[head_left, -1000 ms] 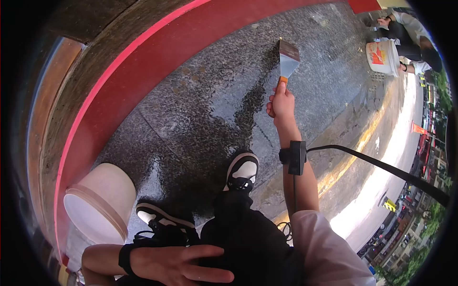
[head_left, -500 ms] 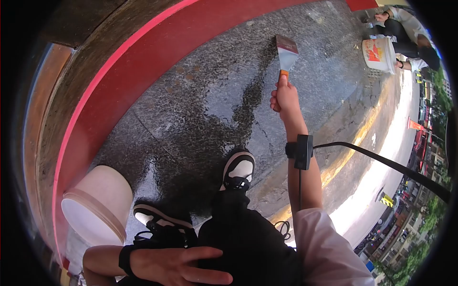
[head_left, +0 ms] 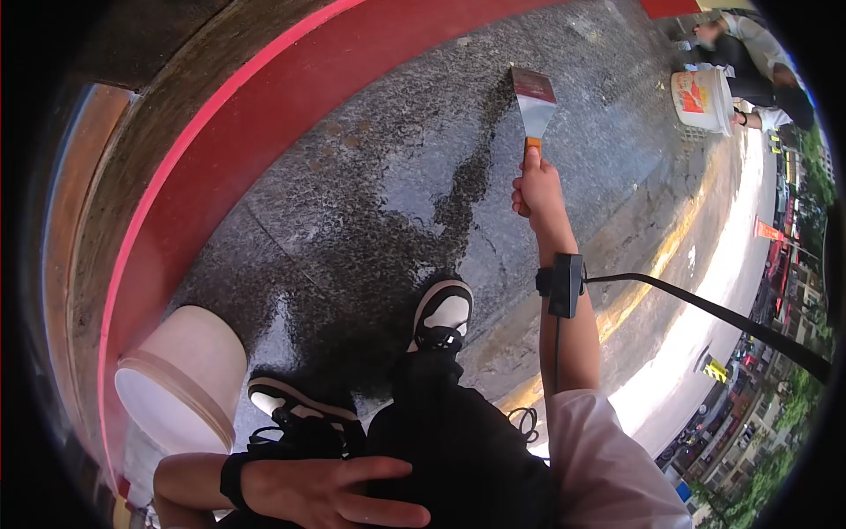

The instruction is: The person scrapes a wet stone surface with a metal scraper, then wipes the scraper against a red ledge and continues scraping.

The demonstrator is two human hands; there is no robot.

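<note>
My right hand [head_left: 539, 192] is wrapped round the orange handle of a wide scraper [head_left: 536, 108], arm stretched forward. The scraper's metal blade, reddish-brown along its far part, is over the wet grey stone floor [head_left: 352, 203]. A dark wet streak runs across the floor just left of the blade. My left hand [head_left: 330, 494] rests on my black-trousered leg with fingers spread, holding nothing. A black device with a cable [head_left: 564, 284] is strapped to my right wrist.
A white bucket [head_left: 189, 370] stands at the left by the red wall base [head_left: 211, 167]. Another person [head_left: 767, 70] is at the far right beside a white bucket [head_left: 701, 101] with a red label. My shoes [head_left: 443, 313] stand on the wet floor. A yellow line [head_left: 665, 256] runs along the right.
My right hand and the scraper have shifted slightly to the right and a little toward me. My left hand stays on my leg.
</note>
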